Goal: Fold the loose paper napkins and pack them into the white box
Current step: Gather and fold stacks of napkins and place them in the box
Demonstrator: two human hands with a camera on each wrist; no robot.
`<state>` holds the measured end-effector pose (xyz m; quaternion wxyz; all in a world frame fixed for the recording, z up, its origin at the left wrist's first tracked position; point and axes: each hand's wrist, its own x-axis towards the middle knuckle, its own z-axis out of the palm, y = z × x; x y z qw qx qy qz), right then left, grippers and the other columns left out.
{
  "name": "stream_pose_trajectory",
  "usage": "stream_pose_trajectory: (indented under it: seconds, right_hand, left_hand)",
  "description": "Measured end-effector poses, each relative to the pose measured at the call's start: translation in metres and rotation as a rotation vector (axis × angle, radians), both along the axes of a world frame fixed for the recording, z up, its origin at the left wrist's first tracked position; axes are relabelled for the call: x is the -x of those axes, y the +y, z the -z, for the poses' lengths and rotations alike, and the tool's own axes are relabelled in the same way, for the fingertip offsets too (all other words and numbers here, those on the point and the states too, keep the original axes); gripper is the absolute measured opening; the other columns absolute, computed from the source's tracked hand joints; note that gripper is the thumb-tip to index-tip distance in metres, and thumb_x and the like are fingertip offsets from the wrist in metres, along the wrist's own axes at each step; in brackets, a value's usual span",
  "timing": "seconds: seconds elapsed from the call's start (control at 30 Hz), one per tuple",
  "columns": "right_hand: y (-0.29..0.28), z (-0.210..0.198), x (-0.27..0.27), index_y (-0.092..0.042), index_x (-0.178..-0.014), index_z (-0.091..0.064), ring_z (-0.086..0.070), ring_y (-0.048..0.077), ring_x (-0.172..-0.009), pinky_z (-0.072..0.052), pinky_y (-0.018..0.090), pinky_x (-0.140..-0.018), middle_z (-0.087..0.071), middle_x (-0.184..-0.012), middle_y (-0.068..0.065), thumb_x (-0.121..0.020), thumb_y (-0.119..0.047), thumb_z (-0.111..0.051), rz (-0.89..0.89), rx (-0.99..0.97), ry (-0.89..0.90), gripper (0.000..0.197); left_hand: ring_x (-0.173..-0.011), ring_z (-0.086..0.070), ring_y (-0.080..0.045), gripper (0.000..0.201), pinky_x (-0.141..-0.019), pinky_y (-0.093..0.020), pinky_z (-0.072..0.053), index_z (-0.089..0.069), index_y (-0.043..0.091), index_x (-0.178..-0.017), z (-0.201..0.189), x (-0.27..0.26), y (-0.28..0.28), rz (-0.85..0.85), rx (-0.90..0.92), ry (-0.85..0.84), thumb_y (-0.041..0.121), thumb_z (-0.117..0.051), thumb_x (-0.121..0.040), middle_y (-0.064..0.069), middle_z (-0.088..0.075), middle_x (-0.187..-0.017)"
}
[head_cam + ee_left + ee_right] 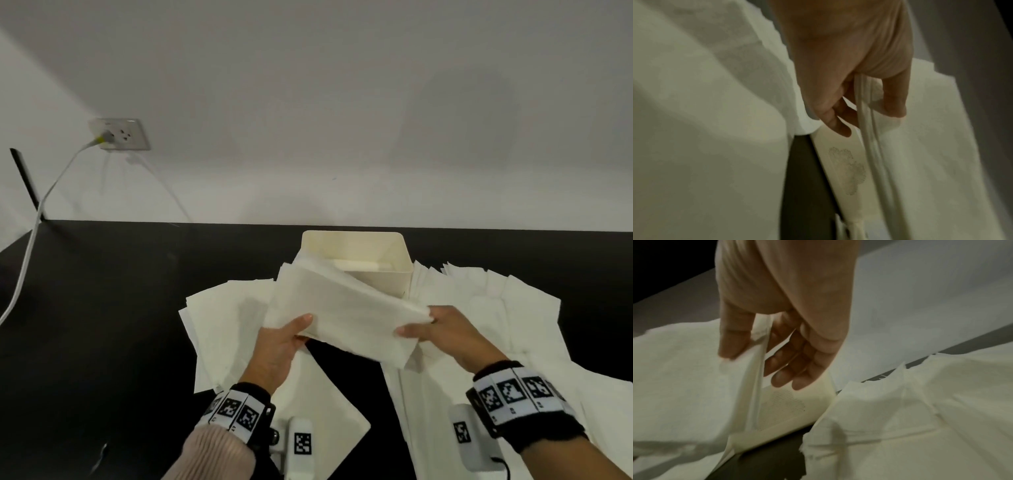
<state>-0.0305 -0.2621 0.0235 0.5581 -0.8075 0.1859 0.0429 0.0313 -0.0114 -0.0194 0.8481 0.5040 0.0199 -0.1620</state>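
I hold a folded stack of paper napkins (pixel 342 311) in the air between both hands, just in front of the white box (pixel 352 243). My left hand (pixel 284 346) pinches its left end, thumb on top. My right hand (pixel 442 332) pinches its right end. The left wrist view shows the left hand (pixel 849 56) with the thumb over the layered napkin edge (pixel 869 146). In the right wrist view the right hand (pixel 787 305) clamps the napkins (pixel 684 386) between thumb and fingers. The box stands open at the table's back, partly hidden by the stack.
Loose napkins lie spread on the black table (pixel 102 308), a pile on the left (pixel 222 325) and a larger one on the right (pixel 479 308). A wall socket (pixel 120 133) with a white cable (pixel 30 240) is at far left. A wall rises right behind the box.
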Motion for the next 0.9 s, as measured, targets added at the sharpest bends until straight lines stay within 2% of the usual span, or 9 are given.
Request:
stream_pose_trajectory:
  seconds: [0.13,0.27,0.33,0.4,0.5,0.63,0.7,0.8,0.9]
  right_hand:
    - [-0.012,0.0,0.012,-0.009,-0.083,-0.072,-0.068,0.024,-0.089,-0.051,0.034,-0.087,-0.074,-0.087,0.007,-0.078,-0.003,-0.071,0.144,-0.18,-0.13,0.009]
    - [-0.014,0.008,0.022,-0.015,-0.085,-0.068,-0.067,0.005,-0.069,-0.049,0.015,-0.063,-0.072,-0.075,-0.004,-0.083,0.001,-0.063,0.173,-0.228,-0.217,0.017]
    - [-0.018,0.014,0.025,-0.016,-0.089,-0.067,-0.067,0.002,-0.067,-0.047,0.013,-0.06,-0.072,-0.076,-0.006,-0.084,0.002,-0.061,0.185,-0.258,-0.221,0.02]
    - [-0.021,0.023,0.027,-0.015,-0.092,-0.067,-0.067,0.01,-0.075,-0.048,0.019,-0.066,-0.072,-0.083,-0.001,-0.084,0.002,-0.062,0.167,-0.297,-0.19,0.019]
    - [-0.02,0.036,0.031,-0.014,-0.095,-0.065,-0.064,0.018,-0.08,-0.049,0.028,-0.065,-0.069,-0.086,0.002,-0.078,0.002,-0.069,0.09,-0.251,-0.065,0.024]
    - [-0.012,0.044,0.03,-0.01,-0.104,-0.064,-0.067,0.016,-0.084,-0.051,0.017,-0.06,-0.072,-0.092,0.002,-0.072,0.008,-0.073,0.065,-0.267,0.046,0.038]
    - [-0.008,0.044,0.029,-0.01,-0.099,-0.064,-0.067,0.016,-0.082,-0.051,0.018,-0.059,-0.071,-0.089,0.002,-0.072,0.006,-0.074,0.102,-0.249,0.036,0.033]
    - [-0.007,0.038,0.028,-0.007,-0.097,-0.066,-0.067,0.019,-0.082,-0.052,0.025,-0.07,-0.072,-0.086,0.005,-0.072,0.005,-0.075,0.167,-0.263,-0.018,0.029]
    - [-0.017,0.032,0.03,-0.001,-0.099,-0.066,-0.067,0.024,-0.083,-0.051,0.026,-0.072,-0.071,-0.089,0.011,-0.069,0.009,-0.075,0.17,-0.298,-0.067,0.032]
  left_hand:
    - [-0.093,-0.068,-0.024,0.033,-0.075,-0.026,-0.055,-0.066,0.011,-0.097,0.006,0.001,0.006,0.088,-0.261,-0.095,0.006,-0.08,-0.067,-0.007,-0.073,-0.095]
    - [-0.085,-0.069,-0.014,0.027,-0.07,-0.017,-0.055,-0.066,0.014,-0.089,0.014,0.0,-0.003,0.136,-0.381,-0.135,-0.003,-0.076,-0.071,-0.001,-0.072,-0.088]
    - [-0.082,-0.067,-0.01,0.028,-0.067,-0.014,-0.054,-0.066,0.015,-0.088,0.019,0.001,-0.009,0.138,-0.419,-0.145,-0.005,-0.075,-0.072,0.0,-0.071,-0.087]
    - [-0.084,-0.067,-0.01,0.031,-0.069,-0.016,-0.055,-0.067,0.016,-0.09,0.023,0.001,-0.016,0.15,-0.434,-0.133,-0.007,-0.075,-0.071,0.0,-0.071,-0.089]
    - [-0.098,-0.065,-0.019,0.044,-0.086,-0.03,-0.054,-0.063,0.013,-0.106,0.031,0.002,-0.026,0.176,-0.484,-0.111,-0.002,-0.079,-0.068,-0.005,-0.07,-0.102]
    - [-0.105,-0.062,-0.018,0.06,-0.084,-0.026,-0.053,-0.054,0.011,-0.119,0.037,0.005,-0.035,0.214,-0.47,-0.128,-0.004,-0.079,-0.066,-0.007,-0.065,-0.111]
    - [-0.105,-0.061,-0.021,0.061,-0.085,-0.03,-0.053,-0.054,0.012,-0.118,0.036,0.006,-0.041,0.213,-0.46,-0.11,-0.004,-0.08,-0.065,-0.009,-0.064,-0.112]
    - [-0.096,-0.062,-0.025,0.055,-0.087,-0.041,-0.053,-0.059,0.013,-0.104,0.031,0.007,-0.042,0.2,-0.417,-0.053,0.004,-0.084,-0.056,-0.013,-0.063,-0.104]
    - [-0.093,-0.062,-0.023,0.05,-0.081,-0.034,-0.055,-0.061,0.015,-0.097,0.026,0.006,-0.035,0.217,-0.373,-0.089,0.0,-0.084,-0.056,-0.009,-0.064,-0.098]
